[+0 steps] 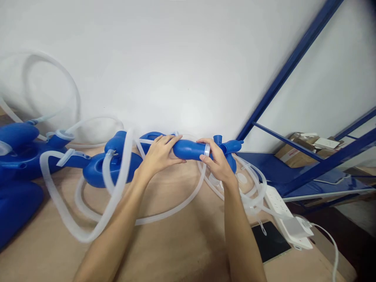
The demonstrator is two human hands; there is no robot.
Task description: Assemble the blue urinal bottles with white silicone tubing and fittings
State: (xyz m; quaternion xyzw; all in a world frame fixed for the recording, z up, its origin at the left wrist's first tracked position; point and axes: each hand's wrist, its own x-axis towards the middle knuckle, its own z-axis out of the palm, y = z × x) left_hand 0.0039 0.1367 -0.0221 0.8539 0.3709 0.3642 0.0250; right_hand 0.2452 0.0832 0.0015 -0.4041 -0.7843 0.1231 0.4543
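A rounded blue plastic piece (188, 150) is held level above the wooden table (176, 246). My left hand (161, 154) grips its left end, thumb along the lower side and fingers over the top. My right hand (217, 159) has thumb and fingers round its right end, where a clear whitish ring (207, 149) sits. A translucent tube (176, 211) curves across the table below both hands. Just right of my right hand stand more blue parts (232, 146) with open necks.
Blue bottles (95, 170) with looped hoses (61, 207) crowd the left side. Coiled tubing (260, 184), a white power strip (280, 207) and a black tablet-like device (270, 241) lie on the right. A blue metal frame (282, 66) rises behind, with a cardboard box (293, 154) on its shelf.
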